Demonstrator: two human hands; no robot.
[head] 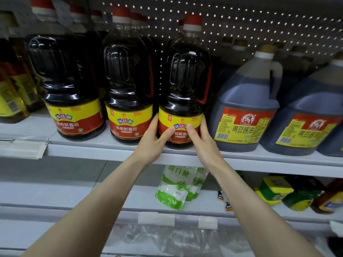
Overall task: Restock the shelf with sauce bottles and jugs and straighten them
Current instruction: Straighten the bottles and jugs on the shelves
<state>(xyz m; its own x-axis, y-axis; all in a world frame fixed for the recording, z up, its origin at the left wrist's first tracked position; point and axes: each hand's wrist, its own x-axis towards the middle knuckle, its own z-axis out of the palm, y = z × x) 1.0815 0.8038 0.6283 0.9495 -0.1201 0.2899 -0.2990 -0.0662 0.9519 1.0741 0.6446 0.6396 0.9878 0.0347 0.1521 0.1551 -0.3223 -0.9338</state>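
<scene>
Left hand: the left hand [152, 143] grips the lower left side of the soy sauce bottle [185, 80], with its thumb across the yellow-and-red label and its fingers curled round the side.
Right hand: the right hand [204, 145] grips the same bottle from the lower right, its thumb on the label just beside the left thumb.
Soy sauce bottle: it is between the two hands, upright, with a red cap and dark contents. Its base is at the front edge of the shelf [111, 151].
Second bottle [128, 80]: the same kind, just beyond the left hand, upright on the shelf.
Third bottle [68, 80]: the same kind, further out on the left-hand side.
Soy sauce jug [246, 108]: a blue-grey jug with a handle, just beside the right hand.
Second jug [311, 117]: beyond the first jug, well away from the right hand.
Sugar bags [172, 188]: green and white, on the lower shelf beneath both wrists.
Pegboard [259, 21]: above and behind the hands, at the back of the shelf.
</scene>
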